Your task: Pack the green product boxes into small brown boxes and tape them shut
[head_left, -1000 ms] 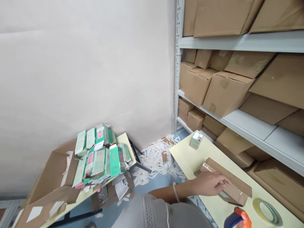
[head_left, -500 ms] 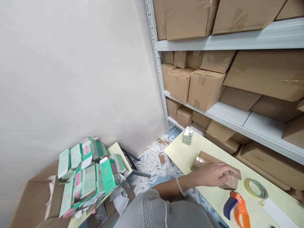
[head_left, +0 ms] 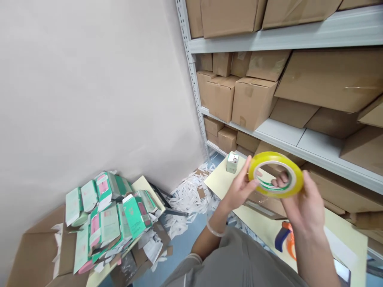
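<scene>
Both my hands hold up a roll of yellow tape [head_left: 298, 175] above the table, its ring tilted so that the hole shows. My left hand [head_left: 239, 187] grips the roll's left side, thumb in front. My right hand [head_left: 312, 205] holds the right side, and some of its fingertips show through the hole. Below the roll a cardboard box [head_left: 265, 202] lies on the pale yellow table [head_left: 254, 217], partly hidden by the roll and my hands. Beside my right wrist is an orange and blue tape dispenser [head_left: 280, 239], partly covered by that hand.
A small green-white box [head_left: 232, 164] stands at the table's far corner. White paper [head_left: 341, 249] and a phone [head_left: 343, 273] lie at right. Shelves [head_left: 287, 40] with cardboard boxes rise behind. Opened green cartons [head_left: 136, 217] are piled at left; paper strips [head_left: 191, 199] litter the floor.
The tape roll has been lifted from the table into both hands. My left hand has left the cardboard box, and my right hand has come into view.
</scene>
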